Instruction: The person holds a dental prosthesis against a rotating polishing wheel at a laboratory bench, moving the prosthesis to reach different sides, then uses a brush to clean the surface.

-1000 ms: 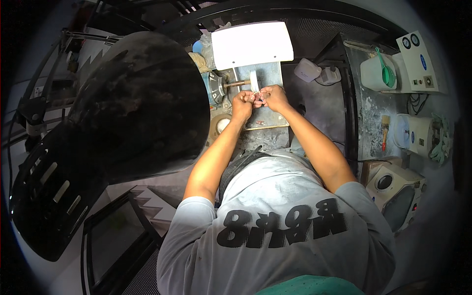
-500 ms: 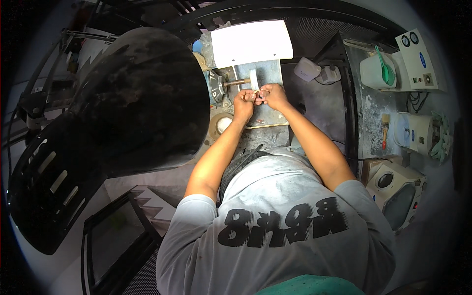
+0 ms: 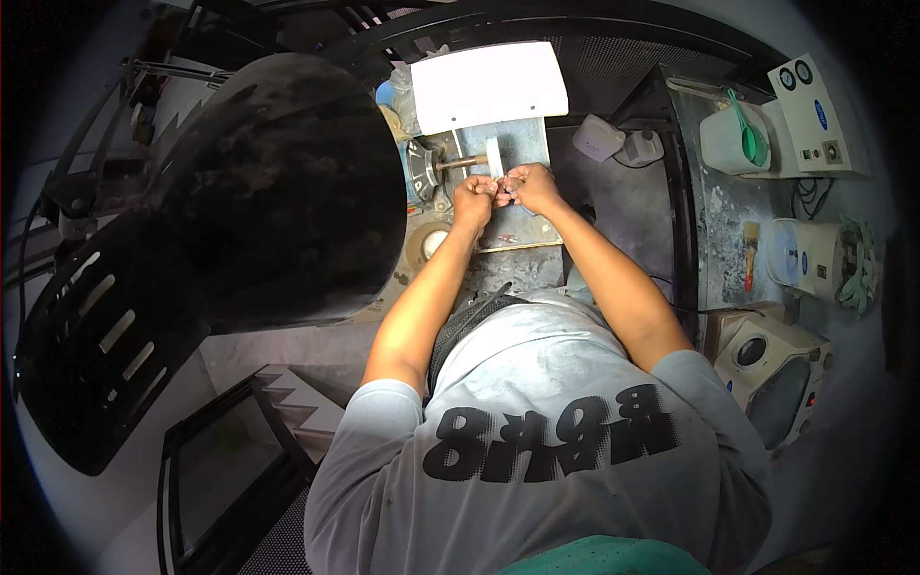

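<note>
My left hand [image 3: 473, 201] and my right hand [image 3: 531, 189] are closed together on a small object [image 3: 503, 188] at the lower edge of a white wheel [image 3: 494, 158]; its shape is too small to make out. The wheel is mounted on a copper-coloured spindle [image 3: 464, 163] from a bench motor [image 3: 421, 171]. Beneath my hands lies a pale metal tray [image 3: 517, 233], with a white angled panel [image 3: 489, 81] above it. Whether the object touches the wheel I cannot tell.
A large black hood [image 3: 268, 192] fills the left side. A round bowl [image 3: 429, 246] sits beside my left wrist. At right a dusty bench [image 3: 719, 201] holds machines [image 3: 805, 115], a container [image 3: 728, 134] with a green scoop and a brush [image 3: 751, 254]. Jugs [image 3: 599, 136] stand behind my right hand.
My hands stay together by the wheel, with only slight finger movement. The black hood at left appears shifted slightly upward.
</note>
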Demonstrator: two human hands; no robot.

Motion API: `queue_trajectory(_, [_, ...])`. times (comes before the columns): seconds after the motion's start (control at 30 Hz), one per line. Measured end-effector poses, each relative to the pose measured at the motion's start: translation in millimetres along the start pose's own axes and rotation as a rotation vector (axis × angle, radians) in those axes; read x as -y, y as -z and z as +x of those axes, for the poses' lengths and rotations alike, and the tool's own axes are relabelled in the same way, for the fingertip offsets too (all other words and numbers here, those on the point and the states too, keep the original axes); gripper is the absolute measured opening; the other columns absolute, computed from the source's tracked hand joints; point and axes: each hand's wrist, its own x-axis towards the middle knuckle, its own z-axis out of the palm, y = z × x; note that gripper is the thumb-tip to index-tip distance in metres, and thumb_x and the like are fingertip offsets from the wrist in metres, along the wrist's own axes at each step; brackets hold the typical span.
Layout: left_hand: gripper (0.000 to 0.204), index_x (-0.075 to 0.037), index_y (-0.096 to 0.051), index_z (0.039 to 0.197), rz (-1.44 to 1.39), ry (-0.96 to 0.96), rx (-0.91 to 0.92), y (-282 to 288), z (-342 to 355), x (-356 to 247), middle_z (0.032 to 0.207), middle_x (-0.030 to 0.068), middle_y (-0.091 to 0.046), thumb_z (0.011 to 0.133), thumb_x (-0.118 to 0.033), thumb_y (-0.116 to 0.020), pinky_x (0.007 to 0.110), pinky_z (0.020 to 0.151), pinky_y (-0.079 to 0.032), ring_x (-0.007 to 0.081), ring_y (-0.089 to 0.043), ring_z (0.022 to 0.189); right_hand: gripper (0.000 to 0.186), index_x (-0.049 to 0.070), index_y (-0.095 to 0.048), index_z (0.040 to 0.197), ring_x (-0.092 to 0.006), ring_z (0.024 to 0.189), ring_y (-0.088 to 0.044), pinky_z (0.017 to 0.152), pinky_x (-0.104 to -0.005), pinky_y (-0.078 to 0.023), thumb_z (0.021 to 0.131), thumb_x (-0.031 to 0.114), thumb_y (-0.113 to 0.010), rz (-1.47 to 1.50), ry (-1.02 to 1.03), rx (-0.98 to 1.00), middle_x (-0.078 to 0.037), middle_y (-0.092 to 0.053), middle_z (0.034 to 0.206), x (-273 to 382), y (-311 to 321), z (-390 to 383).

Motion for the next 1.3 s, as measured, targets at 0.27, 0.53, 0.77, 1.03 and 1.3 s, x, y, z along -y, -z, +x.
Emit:
queue_trajectory(0.27, [0.010,0.003,-0.054,0.092,-0.025,0.015,0.021,7.1,1.9,0.1,0.082,0.0124,-0.062,0.090,0.000,-0.045,0.031,0.062,-0.055,0.0194,-0.063,0.067,0.011,-0.004,-0.062,0.088,-0.0098,0.060,-0.059,0.050,-0.0239,-0.049,0.084,0.007,-0.059,0.070,0.062,0.011,-0.007,-0.064,0.074,-6.8,-4.0,-4.3])
queue_trajectory(0.53, [0.011,-0.001,-0.051,0.097,-0.161,0.192,0.056,13.0,6.2,-2.9,0.080,0.0103,-0.060,0.092,-0.002,-0.041,0.028,0.050,-0.049,0.0161,-0.058,0.062,0.010,-0.003,-0.062,0.086,-0.0100,0.061,-0.059,0.052,-0.0240,-0.050,0.084,0.007,-0.059,0.146,0.134,0.014,-0.006,-0.063,0.072,-7.7,-8.4,-11.1])
queue_trajectory(0.77, [0.017,0.000,-0.051,0.099,-0.492,0.407,0.120,9.6,8.5,0.9,0.081,0.0083,-0.058,0.096,-0.011,-0.039,0.026,0.054,-0.048,0.0148,-0.056,0.063,0.016,-0.004,-0.064,0.094,-0.0100,0.065,-0.060,0.058,-0.0220,-0.050,0.083,0.007,-0.061,0.365,0.150,0.060,-0.007,-0.065,0.080,-7.4,-9.0,-19.8])
queue_trajectory(1.03, [0.019,0.000,-0.052,0.094,-0.575,0.478,0.070,-1.6,15.0,4.2,0.076,0.0071,-0.056,0.095,-0.010,-0.036,0.025,0.048,-0.041,0.0134,-0.047,0.055,0.013,-0.004,-0.065,0.091,-0.0109,0.067,-0.062,0.059,-0.0217,-0.050,0.082,0.004,-0.062,0.445,0.158,0.010,-0.008,-0.066,0.080,-14.7,-14.4,-20.8])
queue_trajectory(1.3, [0.016,0.001,-0.050,0.087,-0.548,0.416,0.083,3.4,54.3,46.8,0.069,0.0092,-0.052,0.090,-0.001,-0.035,0.025,0.040,-0.035,0.0150,-0.045,0.051,0.015,-0.004,-0.066,0.087,-0.0103,0.065,-0.062,0.057,-0.0208,-0.049,0.077,0.006,-0.067,0.368,0.101,-0.081,-0.008,-0.067,0.077,-7.8,-11.4,-20.5])
